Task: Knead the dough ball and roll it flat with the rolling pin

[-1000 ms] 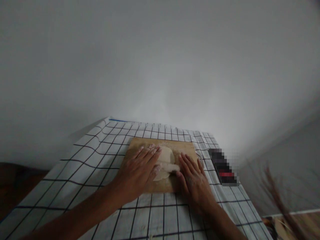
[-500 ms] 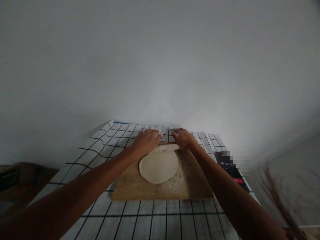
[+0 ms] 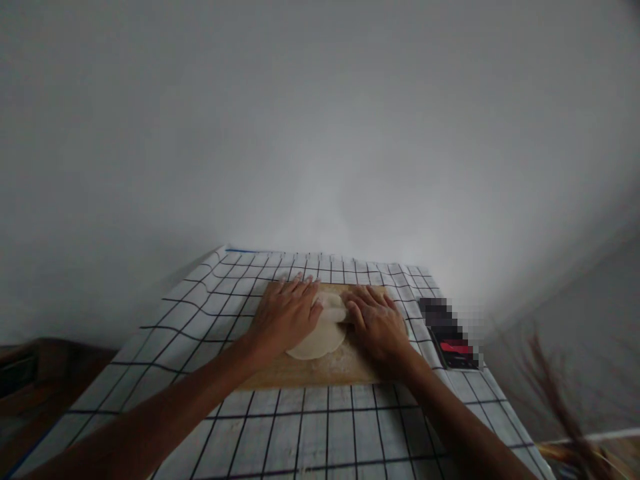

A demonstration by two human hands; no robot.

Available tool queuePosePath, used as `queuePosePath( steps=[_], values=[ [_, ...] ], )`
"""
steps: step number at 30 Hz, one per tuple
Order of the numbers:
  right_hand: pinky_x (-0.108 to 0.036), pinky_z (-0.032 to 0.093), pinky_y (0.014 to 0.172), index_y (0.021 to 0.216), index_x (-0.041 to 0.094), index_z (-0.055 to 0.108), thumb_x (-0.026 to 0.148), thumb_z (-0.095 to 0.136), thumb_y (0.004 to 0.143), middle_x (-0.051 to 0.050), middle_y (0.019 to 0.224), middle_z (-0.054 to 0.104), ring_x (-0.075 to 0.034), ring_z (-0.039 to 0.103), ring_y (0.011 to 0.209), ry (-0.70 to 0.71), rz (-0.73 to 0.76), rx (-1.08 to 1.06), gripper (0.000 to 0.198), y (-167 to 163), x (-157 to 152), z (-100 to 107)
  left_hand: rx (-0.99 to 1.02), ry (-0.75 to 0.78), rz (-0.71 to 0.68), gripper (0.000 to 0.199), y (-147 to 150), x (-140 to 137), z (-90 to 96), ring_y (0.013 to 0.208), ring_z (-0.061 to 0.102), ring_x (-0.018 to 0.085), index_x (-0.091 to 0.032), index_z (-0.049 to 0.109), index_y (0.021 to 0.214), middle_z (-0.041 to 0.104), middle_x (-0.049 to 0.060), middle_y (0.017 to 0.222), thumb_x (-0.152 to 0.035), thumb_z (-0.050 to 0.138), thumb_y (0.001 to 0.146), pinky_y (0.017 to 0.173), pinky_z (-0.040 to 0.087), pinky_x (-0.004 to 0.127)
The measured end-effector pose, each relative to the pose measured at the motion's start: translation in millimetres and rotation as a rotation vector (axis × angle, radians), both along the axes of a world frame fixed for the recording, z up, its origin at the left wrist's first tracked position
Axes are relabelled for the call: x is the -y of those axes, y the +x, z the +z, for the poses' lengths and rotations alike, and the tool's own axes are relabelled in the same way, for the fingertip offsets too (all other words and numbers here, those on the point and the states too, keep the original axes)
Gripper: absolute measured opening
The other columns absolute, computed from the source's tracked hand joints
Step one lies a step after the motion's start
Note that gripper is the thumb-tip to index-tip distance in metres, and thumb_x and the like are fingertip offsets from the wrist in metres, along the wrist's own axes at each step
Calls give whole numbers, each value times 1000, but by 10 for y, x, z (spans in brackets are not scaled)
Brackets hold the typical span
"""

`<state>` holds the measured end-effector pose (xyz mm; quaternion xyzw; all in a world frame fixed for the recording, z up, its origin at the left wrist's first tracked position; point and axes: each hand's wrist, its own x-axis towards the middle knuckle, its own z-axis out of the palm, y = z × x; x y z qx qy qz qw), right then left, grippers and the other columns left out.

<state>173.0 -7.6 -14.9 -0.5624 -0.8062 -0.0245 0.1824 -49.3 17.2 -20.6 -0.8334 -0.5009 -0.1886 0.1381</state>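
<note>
Across a flattened round of dough [image 3: 316, 343] lies a pale rolling pin [image 3: 333, 315], with only its middle showing between my hands. My left hand [image 3: 290, 307] rests palm down over the pin's left end, fingers stretched forward and floury at the tips. On the other end my right hand [image 3: 375, 315] presses with its fingers extended and slightly spread. The dough sits on a wooden board [image 3: 320, 377]; my left hand covers part of its left side, and the dough's far edge shows beyond the pin.
A black-and-white checked cloth [image 3: 340, 427] covers the table under the board. Right of the board lies a phone [image 3: 453, 347], partly pixelated. A plain wall [image 3: 320, 133] rises behind the table. Dry brown twigs [image 3: 555, 393] stand at the lower right.
Both hands have come back towards me with the rolling pin, from the dough's far edge to over its middle. My fingers look flatter now. The view has shifted slightly.
</note>
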Motion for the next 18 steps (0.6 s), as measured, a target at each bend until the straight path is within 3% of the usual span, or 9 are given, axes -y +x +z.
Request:
queuePosePath(
  steps=[7,10,13,18],
  values=[
    [-54,20,120,155,25,33,31,37,103,-6,160,35,-27,30,148,63,7,26,53,-19,814,-240,-23,14,-164,57,-186,546,-62,145,37,28,-17,34,154,41,10,157,-33,40,99,120,27,50],
    [-56,14,122,158,24,23,29,36,102,-4,162,30,-25,24,150,92,42,33,58,-22,1002,-304,-43,-3,-217,61,-297,689,-82,147,33,26,-19,27,157,36,8,160,-30,42,99,121,27,48],
    [-55,16,122,158,25,24,34,33,104,-3,162,31,-24,25,150,60,54,15,55,2,902,-249,-45,-26,-248,56,-316,573,-88,145,38,25,-20,32,155,39,8,158,-31,40,100,120,30,46],
    [-55,20,119,143,27,49,41,25,106,-4,156,42,-26,30,148,-7,-23,12,47,21,198,-12,-22,-64,-159,48,-118,0,-23,140,44,28,-16,50,144,51,12,150,-31,36,101,116,33,51]
  ],
)
